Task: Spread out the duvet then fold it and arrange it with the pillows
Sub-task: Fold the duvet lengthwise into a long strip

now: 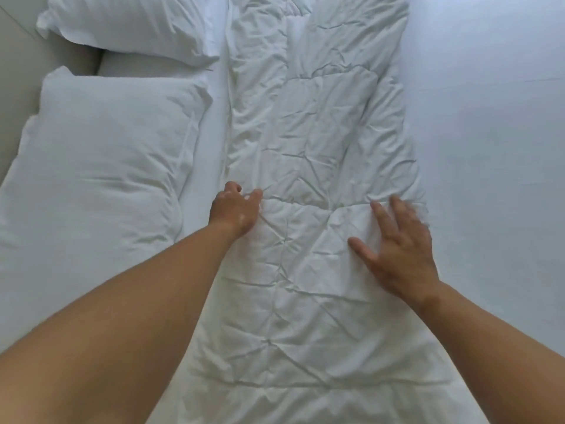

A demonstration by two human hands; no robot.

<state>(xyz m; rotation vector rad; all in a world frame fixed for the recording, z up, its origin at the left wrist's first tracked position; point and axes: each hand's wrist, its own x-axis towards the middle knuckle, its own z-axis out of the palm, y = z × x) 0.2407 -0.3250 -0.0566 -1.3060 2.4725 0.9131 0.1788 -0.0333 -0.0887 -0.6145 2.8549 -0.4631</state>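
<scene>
While two pillows [101, 154] lie left of the left hand [235, 209], that hand's grip curls loosely at the folded duvet [318, 142] edge (pinching or only pressing, I cannot tell). The duvet runs as a long strip between both grips; the right hand [400, 255] lies spread flat on it, blurred. The fold seems in hand; the next move probably calls for halving it lengthwise.
</scene>
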